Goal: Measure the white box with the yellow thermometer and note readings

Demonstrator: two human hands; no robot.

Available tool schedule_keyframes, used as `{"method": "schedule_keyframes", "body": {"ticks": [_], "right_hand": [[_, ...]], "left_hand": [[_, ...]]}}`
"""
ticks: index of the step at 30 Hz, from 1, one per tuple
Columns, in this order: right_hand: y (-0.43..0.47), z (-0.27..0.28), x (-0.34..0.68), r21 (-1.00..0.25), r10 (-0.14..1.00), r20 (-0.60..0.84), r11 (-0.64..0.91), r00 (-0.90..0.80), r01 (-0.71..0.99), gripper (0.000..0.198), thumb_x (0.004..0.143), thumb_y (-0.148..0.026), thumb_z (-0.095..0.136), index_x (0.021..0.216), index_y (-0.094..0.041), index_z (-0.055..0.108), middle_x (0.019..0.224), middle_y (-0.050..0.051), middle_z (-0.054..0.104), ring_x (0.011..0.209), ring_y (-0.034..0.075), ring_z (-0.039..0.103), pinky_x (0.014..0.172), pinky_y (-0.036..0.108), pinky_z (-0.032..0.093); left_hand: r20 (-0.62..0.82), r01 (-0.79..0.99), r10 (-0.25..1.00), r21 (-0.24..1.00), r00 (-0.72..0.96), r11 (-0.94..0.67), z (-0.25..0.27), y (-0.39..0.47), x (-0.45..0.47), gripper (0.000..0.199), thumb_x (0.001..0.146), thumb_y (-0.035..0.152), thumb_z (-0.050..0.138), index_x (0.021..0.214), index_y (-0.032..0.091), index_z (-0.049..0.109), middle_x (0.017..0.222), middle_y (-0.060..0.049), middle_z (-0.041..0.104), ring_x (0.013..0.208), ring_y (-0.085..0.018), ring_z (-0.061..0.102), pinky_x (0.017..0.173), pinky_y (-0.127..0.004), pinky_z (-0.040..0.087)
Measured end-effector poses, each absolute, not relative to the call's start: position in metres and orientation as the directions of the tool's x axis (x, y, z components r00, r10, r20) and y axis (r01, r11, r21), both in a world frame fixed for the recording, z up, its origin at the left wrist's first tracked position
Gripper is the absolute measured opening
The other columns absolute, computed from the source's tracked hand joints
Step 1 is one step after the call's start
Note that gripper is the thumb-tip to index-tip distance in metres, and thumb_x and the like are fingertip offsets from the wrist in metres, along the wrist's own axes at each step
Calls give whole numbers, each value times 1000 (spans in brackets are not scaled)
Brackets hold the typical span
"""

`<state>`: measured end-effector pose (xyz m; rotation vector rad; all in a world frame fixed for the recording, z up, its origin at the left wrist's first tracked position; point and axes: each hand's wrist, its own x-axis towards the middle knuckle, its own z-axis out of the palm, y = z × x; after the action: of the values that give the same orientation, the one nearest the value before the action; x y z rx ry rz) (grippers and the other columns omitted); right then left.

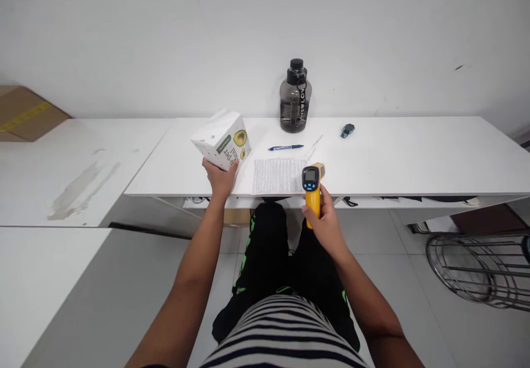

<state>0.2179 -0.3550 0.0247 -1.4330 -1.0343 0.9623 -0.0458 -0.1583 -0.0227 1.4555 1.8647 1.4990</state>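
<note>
We held the infrared thermometer gun (312, 187) in our right hand (326, 225), fingers wrapped round its yellow grip, the display facing us and the nose aimed forward over the near edge of the white table (414, 158). Our left hand (219, 179) was pressed against the near side of a white carton (222, 138), fingers curled at its lower edge, tipping it up on the table's left part. By our judgement this was the step of steadying the carton for a reading; the next move would call for swinging the gun leftward toward the carton.

The carton bore avocado pictures and dark lettering, of which only fragments like "per" could be made out. A printed sheet (278, 176) lay between our hands, its lines too small to read. Beyond it lay a blue pen (285, 147), and against the wall stood a smoky water jug (295, 98) whose strap read roughly "LOV".
</note>
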Motion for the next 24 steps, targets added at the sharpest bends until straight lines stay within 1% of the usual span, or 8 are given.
{"method": "schedule_keyframes", "body": {"ticks": [2,4,5,8,13,16,20,24], "right_hand": [[-336,17,237,-941,926,25,-106,378,321,76,81,-45,64,149,-21,38,125,13,63,101,27,63,86,43,52],[-311,11,257,-828,907,128,-126,402,547,72,81,-42,61,146,-17,44,135,16,59,115,32,59,96,46,48],[-298,8,267,-763,906,157,-142,394,631,70,82,-40,58,145,-15,45,137,16,58,119,34,58,97,46,47],[-258,2,293,-592,909,192,-194,371,782,68,84,-36,53,146,-10,43,134,19,60,116,35,59,94,46,47],[-206,-7,308,-346,916,223,-244,332,906,66,86,-32,47,145,-4,41,120,22,66,106,36,59,87,45,42],[-185,-13,307,-257,902,268,-271,337,928,62,88,-32,45,142,-2,43,115,24,65,102,36,57,85,45,40],[-165,-19,305,-240,897,296,-263,329,934,60,90,-35,45,142,-5,44,117,23,61,104,35,53,83,42,41],[-154,-21,305,-301,890,296,-257,346,918,61,90,-41,43,141,-7,47,122,23,57,109,36,50,85,46,41]], "left_hand": [[311,494,855,866,-416,-74,-21,-159,-45,90,69,35,80,138,18,24,143,-21,46,135,-26,48,112,-40,41],[306,499,857,864,-414,-68,-21,-159,-45,91,69,35,80,139,18,23,143,-21,45,135,-27,48,112,-41,41],[305,501,858,863,-413,-66,-21,-159,-46,92,69,36,80,139,18,23,144,-21,45,135,-27,48,112,-41,41],[302,509,862,859,-406,-60,-23,-157,-48,96,69,39,79,142,19,20,146,-20,43,136,-29,47,113,-44,40],[306,554,872,831,-383,-49,-26,-154,-52,100,74,42,74,148,16,13,151,-23,34,143,-34,37,119,-51,28],[289,572,877,820,-384,-19,-26,-152,-52,102,76,43,71,150,12,8,151,-26,31,145,-38,30,120,-54,23],[274,600,883,800,-380,10,-27,-148,-51,104,77,43,68,150,9,2,151,-28,29,145,-39,27,119,-56,23],[267,622,890,783,-369,23,-28,-146,-52,104,77,42,68,150,10,0,151,-27,29,145,-39,28,119,-55,24]]}}
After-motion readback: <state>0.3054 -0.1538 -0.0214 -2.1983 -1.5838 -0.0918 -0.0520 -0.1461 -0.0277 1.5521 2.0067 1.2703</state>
